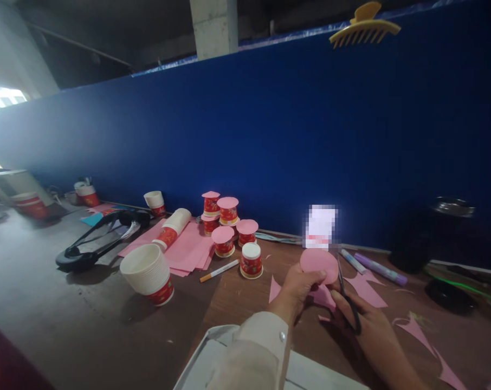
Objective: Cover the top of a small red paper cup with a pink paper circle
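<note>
My left hand pinches a round pink paper disc, thumb on its face. At the disc's right edge, my right hand grips black-handled scissors, whose blades point away from me. Whether the blades are in the paper I cannot tell. Pink paper scraps lie around both hands on the brown tabletop. Left of my hands, an upside-down red paper cup shows its bare white base. Behind it, several similar red cups are grouped, some stacked, with pink discs on top.
Pink sheets lie under a tipped stack of cups; another cup stack leans nearby. A cigarette, markers, a black frame-like object and a blurred bright rectangle are also there. A blue partition stands behind.
</note>
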Available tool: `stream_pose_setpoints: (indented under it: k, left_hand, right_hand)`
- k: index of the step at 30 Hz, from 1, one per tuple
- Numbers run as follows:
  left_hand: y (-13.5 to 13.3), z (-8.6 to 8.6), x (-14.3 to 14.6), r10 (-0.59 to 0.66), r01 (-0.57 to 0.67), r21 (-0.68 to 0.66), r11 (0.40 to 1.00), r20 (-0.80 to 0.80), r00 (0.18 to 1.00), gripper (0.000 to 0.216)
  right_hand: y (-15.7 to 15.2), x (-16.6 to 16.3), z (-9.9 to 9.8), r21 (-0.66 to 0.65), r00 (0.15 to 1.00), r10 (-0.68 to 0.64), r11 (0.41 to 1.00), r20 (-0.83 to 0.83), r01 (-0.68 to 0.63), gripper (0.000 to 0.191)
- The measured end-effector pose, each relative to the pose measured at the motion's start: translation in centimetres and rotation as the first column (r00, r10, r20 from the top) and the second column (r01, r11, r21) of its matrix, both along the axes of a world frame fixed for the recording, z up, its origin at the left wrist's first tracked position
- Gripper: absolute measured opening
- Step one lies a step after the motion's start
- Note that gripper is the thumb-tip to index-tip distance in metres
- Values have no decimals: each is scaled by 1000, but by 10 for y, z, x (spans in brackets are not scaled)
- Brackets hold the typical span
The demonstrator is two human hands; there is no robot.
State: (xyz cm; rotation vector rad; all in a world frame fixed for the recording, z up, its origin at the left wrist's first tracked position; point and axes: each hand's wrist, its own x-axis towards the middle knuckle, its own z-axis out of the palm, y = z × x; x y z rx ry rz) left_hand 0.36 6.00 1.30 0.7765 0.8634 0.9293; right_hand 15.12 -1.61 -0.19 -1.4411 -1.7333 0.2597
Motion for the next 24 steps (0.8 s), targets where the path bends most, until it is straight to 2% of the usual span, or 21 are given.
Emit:
stream_pose_setpoints:
  k: [8,15,19,24]
  left_hand:
    - [1,1,0,23,-23,-18,1000,-22,999,44]
    - [0,4,-2,49,-50,-28,998,-6,999,51]
    - [0,3,-2,49,-51,-53,997,-25,998,50]
    - [-1,4,-3,27,-30,-44,999,-66,997,50]
  right_hand:
    - [0,1,-12,-26,999,-26,999,-38,25,31]
    - [-7,-5,-11,-50,990,-61,997,-129,55,38]
    - [-6,-6,-10,-90,992,-21,996,-122,10,44]
    - [-7,-17,-5,-175,935,-179,976,-307,129,47]
